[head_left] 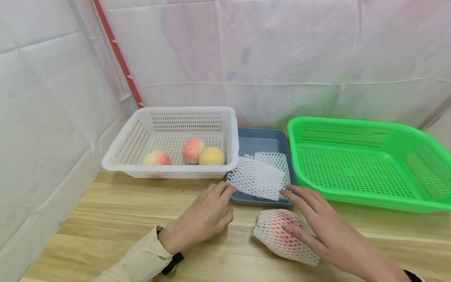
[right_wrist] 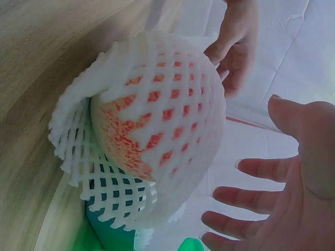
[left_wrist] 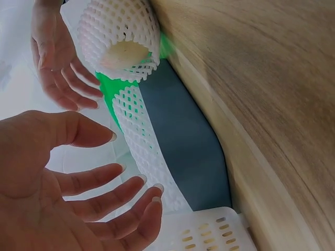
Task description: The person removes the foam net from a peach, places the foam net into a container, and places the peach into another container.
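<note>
A red-and-cream peach in a white foam net sleeve [head_left: 282, 233] lies on the wooden table in front of the blue-grey tray [head_left: 262, 134]. My right hand [head_left: 318, 223] is spread beside and partly over it, thumb in front of the net in the head view. In the right wrist view a gap shows between those fingers and the netted peach [right_wrist: 167, 115]. To the left, my left hand [head_left: 202, 217] holds nothing, its fingers loosely bent near the tray's front corner. Flat foam nets [head_left: 258, 178] lie in the tray.
A white basket [head_left: 169, 168] at the back left holds a pink-and-yellow peach [head_left: 157, 158], a pink peach [head_left: 193, 150] and a yellow one [head_left: 211, 156]. At the back right stands a green basket [head_left: 352, 197]. White cloth [head_left: 267, 47] hangs behind them.
</note>
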`<state>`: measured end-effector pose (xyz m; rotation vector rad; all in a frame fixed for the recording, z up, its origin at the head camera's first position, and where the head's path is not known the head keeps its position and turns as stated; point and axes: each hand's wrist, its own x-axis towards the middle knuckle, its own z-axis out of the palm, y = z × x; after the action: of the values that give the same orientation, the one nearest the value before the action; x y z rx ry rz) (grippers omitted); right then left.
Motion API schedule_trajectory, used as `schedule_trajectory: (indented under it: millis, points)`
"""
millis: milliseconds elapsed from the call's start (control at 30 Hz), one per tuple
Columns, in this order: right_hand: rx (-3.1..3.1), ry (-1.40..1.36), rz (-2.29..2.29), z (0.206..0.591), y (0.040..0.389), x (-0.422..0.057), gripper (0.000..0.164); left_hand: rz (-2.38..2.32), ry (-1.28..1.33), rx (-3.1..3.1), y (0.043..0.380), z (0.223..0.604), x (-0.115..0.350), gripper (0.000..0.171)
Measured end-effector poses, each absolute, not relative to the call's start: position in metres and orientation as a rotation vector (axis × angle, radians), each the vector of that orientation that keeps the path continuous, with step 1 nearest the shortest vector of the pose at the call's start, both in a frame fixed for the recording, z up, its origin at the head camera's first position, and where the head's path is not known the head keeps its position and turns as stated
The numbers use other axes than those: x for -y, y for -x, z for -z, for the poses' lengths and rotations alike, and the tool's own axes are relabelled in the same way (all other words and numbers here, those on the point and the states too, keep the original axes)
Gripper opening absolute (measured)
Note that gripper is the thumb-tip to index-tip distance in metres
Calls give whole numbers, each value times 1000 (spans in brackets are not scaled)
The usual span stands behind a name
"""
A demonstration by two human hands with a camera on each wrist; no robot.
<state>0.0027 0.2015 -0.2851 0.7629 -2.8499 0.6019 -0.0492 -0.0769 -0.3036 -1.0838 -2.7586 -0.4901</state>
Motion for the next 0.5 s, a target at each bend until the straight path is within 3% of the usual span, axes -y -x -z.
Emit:
schedule_trajectory:
  millis: [233, 500]
  points:
    - [2884, -778, -610, 287, -3, -204, 69, 480, 1082, 2768, 49, 303, 77, 36]
    - [2943, -1053, -452, 308, -3, -206, 87, 448, 1138, 2807, 46, 304, 73, 30]
